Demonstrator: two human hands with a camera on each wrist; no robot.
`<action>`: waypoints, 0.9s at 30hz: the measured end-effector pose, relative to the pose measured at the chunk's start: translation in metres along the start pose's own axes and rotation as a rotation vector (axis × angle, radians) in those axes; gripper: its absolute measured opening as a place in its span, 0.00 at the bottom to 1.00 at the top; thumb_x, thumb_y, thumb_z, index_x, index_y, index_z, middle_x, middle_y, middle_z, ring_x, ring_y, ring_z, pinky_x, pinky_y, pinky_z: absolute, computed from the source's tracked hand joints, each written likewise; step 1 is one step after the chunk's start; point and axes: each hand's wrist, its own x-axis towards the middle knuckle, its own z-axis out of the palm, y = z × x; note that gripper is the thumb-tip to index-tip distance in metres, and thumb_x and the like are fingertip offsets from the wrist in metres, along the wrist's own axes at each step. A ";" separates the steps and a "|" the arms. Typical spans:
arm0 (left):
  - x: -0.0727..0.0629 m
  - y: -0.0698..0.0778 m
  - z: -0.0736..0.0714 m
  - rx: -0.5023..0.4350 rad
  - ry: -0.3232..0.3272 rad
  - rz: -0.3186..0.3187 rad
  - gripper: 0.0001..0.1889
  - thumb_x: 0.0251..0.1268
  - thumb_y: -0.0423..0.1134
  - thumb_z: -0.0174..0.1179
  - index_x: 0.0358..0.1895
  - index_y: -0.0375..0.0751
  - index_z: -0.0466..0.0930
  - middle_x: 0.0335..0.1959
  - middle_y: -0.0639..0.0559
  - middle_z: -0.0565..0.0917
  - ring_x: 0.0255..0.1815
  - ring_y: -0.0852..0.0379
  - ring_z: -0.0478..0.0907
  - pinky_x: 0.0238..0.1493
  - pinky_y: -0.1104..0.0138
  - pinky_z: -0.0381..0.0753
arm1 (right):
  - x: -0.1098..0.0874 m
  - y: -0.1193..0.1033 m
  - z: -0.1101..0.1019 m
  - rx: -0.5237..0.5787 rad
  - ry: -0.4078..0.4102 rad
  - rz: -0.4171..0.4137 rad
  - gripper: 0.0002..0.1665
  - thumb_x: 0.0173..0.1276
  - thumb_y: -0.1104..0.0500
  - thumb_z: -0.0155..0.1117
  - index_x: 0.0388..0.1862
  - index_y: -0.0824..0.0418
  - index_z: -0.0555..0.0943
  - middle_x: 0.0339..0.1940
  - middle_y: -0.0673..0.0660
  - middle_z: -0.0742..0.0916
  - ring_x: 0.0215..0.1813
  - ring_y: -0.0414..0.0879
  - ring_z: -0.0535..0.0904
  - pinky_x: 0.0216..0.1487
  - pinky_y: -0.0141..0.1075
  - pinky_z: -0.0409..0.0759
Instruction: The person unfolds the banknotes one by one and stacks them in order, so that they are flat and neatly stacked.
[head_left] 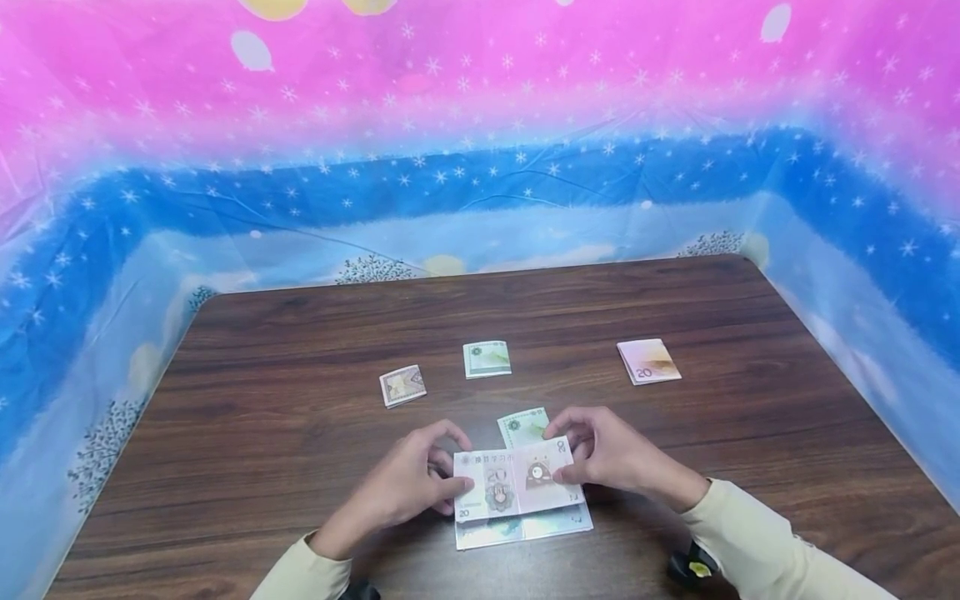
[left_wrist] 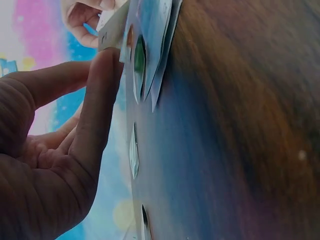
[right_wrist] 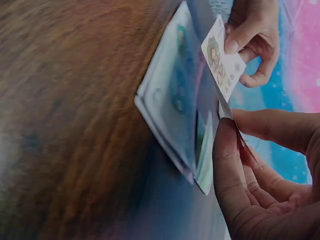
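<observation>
A pale 20 banknote (head_left: 498,479) with a crease down its middle hangs just over the table, held at both ends. My left hand (head_left: 405,479) pinches its left end between thumb and fingers. At the right end my right hand (head_left: 611,454) pinches it, thumb in front. Beneath lies a small stack of bluish banknotes (head_left: 555,523), partly covered by the held note in the head view; the right wrist view shows the stack's layered edges (right_wrist: 167,105). Just behind the held note, a green folded banknote (head_left: 522,425) lies partly hidden.
Farther back on the brown wooden table (head_left: 300,350) lie a small brownish folded banknote (head_left: 403,385), a green folded banknote (head_left: 487,359) and, toward the right, a pinkish folded 20 banknote (head_left: 649,361). A patterned pink and blue cloth (head_left: 480,167) surrounds the table's back and sides.
</observation>
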 end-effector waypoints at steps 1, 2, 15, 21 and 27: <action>-0.001 0.000 0.000 0.030 -0.008 -0.002 0.19 0.58 0.25 0.70 0.50 0.36 0.74 0.25 0.50 0.84 0.18 0.54 0.82 0.23 0.60 0.86 | 0.000 0.001 0.001 -0.022 -0.007 -0.014 0.25 0.49 0.75 0.76 0.48 0.69 0.80 0.29 0.55 0.84 0.25 0.40 0.75 0.26 0.28 0.75; -0.001 0.000 0.001 0.057 -0.016 -0.004 0.18 0.58 0.25 0.70 0.50 0.36 0.75 0.24 0.51 0.84 0.18 0.55 0.82 0.22 0.61 0.85 | 0.000 0.003 0.002 -0.046 -0.011 -0.028 0.25 0.48 0.74 0.77 0.47 0.68 0.81 0.29 0.54 0.84 0.25 0.40 0.76 0.26 0.28 0.76; -0.004 -0.004 0.006 0.274 -0.018 -0.010 0.18 0.54 0.32 0.76 0.45 0.41 0.78 0.20 0.57 0.81 0.15 0.60 0.79 0.20 0.69 0.75 | -0.003 0.014 0.009 -0.301 -0.010 -0.123 0.23 0.44 0.69 0.82 0.41 0.61 0.83 0.28 0.49 0.79 0.25 0.34 0.75 0.28 0.29 0.79; -0.003 -0.007 0.007 0.347 -0.022 0.009 0.17 0.53 0.34 0.77 0.43 0.42 0.78 0.18 0.59 0.79 0.13 0.62 0.77 0.19 0.69 0.74 | -0.003 0.014 0.011 -0.371 -0.005 -0.141 0.23 0.44 0.67 0.84 0.39 0.59 0.83 0.26 0.47 0.80 0.25 0.33 0.74 0.27 0.30 0.77; -0.003 -0.008 0.007 0.467 0.002 0.034 0.18 0.52 0.40 0.78 0.42 0.44 0.79 0.17 0.62 0.77 0.16 0.64 0.73 0.21 0.69 0.71 | -0.004 0.015 0.012 -0.478 0.039 -0.170 0.24 0.43 0.62 0.87 0.39 0.58 0.83 0.27 0.46 0.78 0.27 0.33 0.73 0.29 0.29 0.75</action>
